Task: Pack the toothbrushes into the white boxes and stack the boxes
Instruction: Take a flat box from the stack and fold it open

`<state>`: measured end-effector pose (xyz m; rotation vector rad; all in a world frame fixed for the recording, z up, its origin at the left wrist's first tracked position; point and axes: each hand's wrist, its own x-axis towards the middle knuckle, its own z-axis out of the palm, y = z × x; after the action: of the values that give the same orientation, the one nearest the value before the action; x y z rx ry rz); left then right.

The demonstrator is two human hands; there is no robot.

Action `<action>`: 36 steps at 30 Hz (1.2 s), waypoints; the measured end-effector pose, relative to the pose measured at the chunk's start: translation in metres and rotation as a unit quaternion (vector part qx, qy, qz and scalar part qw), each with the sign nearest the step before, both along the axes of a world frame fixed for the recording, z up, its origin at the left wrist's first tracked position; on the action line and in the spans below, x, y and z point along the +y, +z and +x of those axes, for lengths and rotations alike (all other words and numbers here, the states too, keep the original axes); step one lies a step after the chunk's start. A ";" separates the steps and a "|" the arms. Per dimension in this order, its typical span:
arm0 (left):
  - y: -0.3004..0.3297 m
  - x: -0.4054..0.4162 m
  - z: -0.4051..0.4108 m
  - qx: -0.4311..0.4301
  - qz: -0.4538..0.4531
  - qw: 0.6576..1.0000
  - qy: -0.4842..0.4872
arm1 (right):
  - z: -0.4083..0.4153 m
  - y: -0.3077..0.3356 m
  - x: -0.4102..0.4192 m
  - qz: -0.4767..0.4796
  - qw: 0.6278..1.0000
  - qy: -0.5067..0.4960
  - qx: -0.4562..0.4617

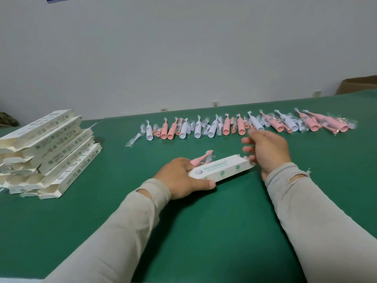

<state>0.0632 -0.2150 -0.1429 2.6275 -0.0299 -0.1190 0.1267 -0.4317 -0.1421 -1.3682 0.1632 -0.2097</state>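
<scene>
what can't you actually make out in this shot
- Right hand, head view: motion blur hides whether its fingers touch the white box.
- Pink toothbrush: its handle end is hidden behind the left hand and the box.
- Box print: too blurred to read.
- Stack of boxes: cut off by the left edge; count unclear.
- Row of toothbrushes: too small and overlapped to count.

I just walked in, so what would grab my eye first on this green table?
Probably the long row of pink and white toothbrushes across the far side. Next, the leaning stack of white boxes at the left edge. In the middle, the left hand grips a white box, and the right hand is at its end.
</scene>
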 end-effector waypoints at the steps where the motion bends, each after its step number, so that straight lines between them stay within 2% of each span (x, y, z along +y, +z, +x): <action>1: -0.001 -0.015 0.003 0.010 -0.025 1.000 0.000 | 0.001 0.003 -0.009 -0.015 0.998 -0.058 -0.010; 4: 0.001 -0.051 0.009 0.052 -0.082 0.995 -0.002 | 0.003 0.012 -0.033 0.033 0.981 -0.187 -0.028; 8: 0.011 -0.054 0.011 0.071 -0.125 0.990 -0.001 | 0.007 0.014 -0.047 0.082 0.955 -0.283 -0.038; 10: 0.018 -0.040 0.011 0.081 -0.191 0.978 0.000 | 0.010 0.015 -0.049 0.072 0.944 -0.317 -0.059; 12: 0.022 -0.021 0.014 0.053 -0.251 0.966 0.029 | 0.011 0.014 -0.046 0.011 0.951 -0.299 -0.077; 14: 0.019 -0.003 0.019 -0.011 -0.296 0.953 0.055 | 0.008 0.011 -0.035 -0.138 0.968 -0.185 -0.100; 15: 0.014 0.004 0.021 -0.060 -0.306 0.948 0.068 | 0.003 0.007 -0.027 -0.233 0.960 -0.100 -0.116; 16: 0.007 0.011 0.023 -0.114 -0.303 0.942 0.084 | -0.001 0.002 -0.018 -0.330 0.935 -0.012 -0.129; 18: -0.008 0.022 0.028 -0.206 -0.260 0.936 0.120 | -0.009 -0.007 0.000 -0.493 0.849 0.137 -0.132; 20: -0.020 0.031 0.034 -0.258 -0.160 0.945 0.121 | -0.013 -0.010 0.015 -0.584 0.773 0.225 -0.105; 22: -0.025 0.037 0.038 -0.269 -0.071 0.953 0.121 | -0.013 -0.009 0.022 -0.643 0.722 0.242 -0.081; 24: -0.026 0.041 0.040 -0.263 -0.031 0.956 0.126 | -0.013 -0.005 0.022 -0.690 0.679 0.243 -0.063; 26: -0.027 0.043 0.041 -0.249 0.000 0.960 0.128 | -0.015 -0.002 0.019 -0.714 0.653 0.247 -0.049; 32: -0.027 0.048 0.041 -0.260 0.007 0.957 0.131 | -0.020 0.001 0.016 -0.695 0.685 0.213 -0.048; 36: -0.029 0.056 0.045 -0.250 0.081 0.953 0.153 | -0.021 0.001 0.014 -0.682 0.705 0.175 -0.088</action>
<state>0.1078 -0.1586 -0.1724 2.7163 0.2202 0.6766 0.1055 -0.4180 -0.1406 -2.8162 -0.5513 -0.1172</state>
